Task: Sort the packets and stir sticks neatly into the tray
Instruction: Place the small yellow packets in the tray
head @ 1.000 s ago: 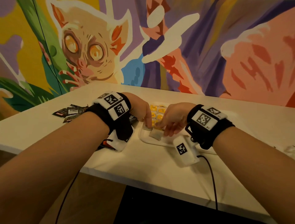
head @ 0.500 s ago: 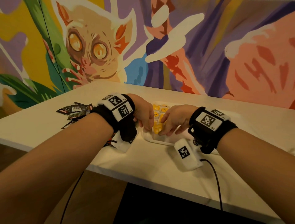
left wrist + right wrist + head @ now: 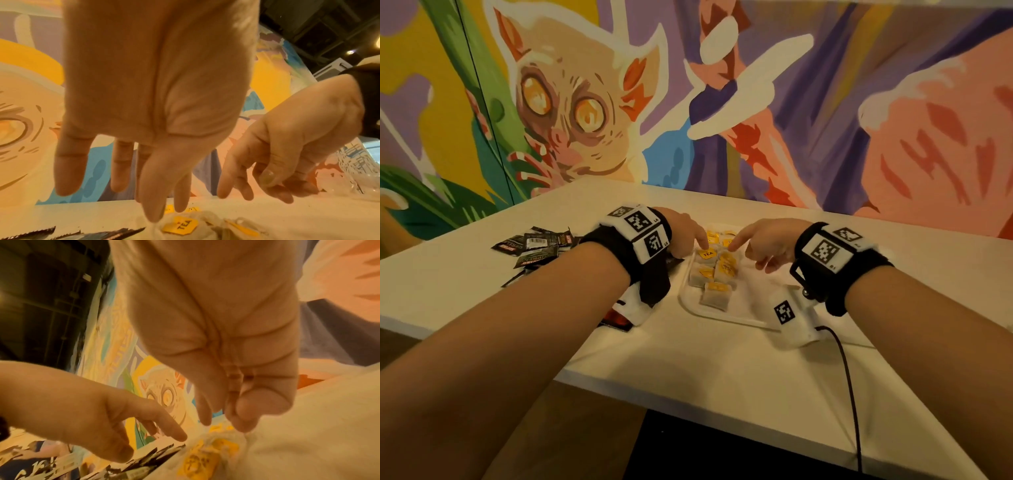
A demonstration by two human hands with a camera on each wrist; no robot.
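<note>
From the head camera, the white tray (image 3: 726, 317) lies on the table (image 3: 688, 356), near its front edge. Tea bags (image 3: 714, 270) with yellow tags sit in short rows at the tray's left end. So part of the job looks done. The rest of the tray is bare. Dark packets (image 3: 530, 246) lie in a loose pile near the table's left edge, not in the tray yet. A red one (image 3: 616, 318) peeks out under the left wrist. I see no stir sticks here. So a lot looks left to do.

The left hand (image 3: 683, 236) and right hand (image 3: 770, 245) reach in over the far tea bags, close to each other. Each one points a finger down at the bags. They hold nothing.

From the left wrist camera, the left hand's fingers (image 3: 69, 172) are straight and a bit spread, tips down just over a tag that says TEA (image 3: 180, 224). The right hand (image 3: 287, 146) is beside it, fingers loose.

From the right wrist camera, the right hand's fingers (image 3: 203, 412) hang a little bent over a yellow tag (image 3: 197, 458). The picture is blurry, but nothing sits between them. The left hand (image 3: 88, 415) points down at the tray's left edge, by the dark packets (image 3: 144, 464).
</note>
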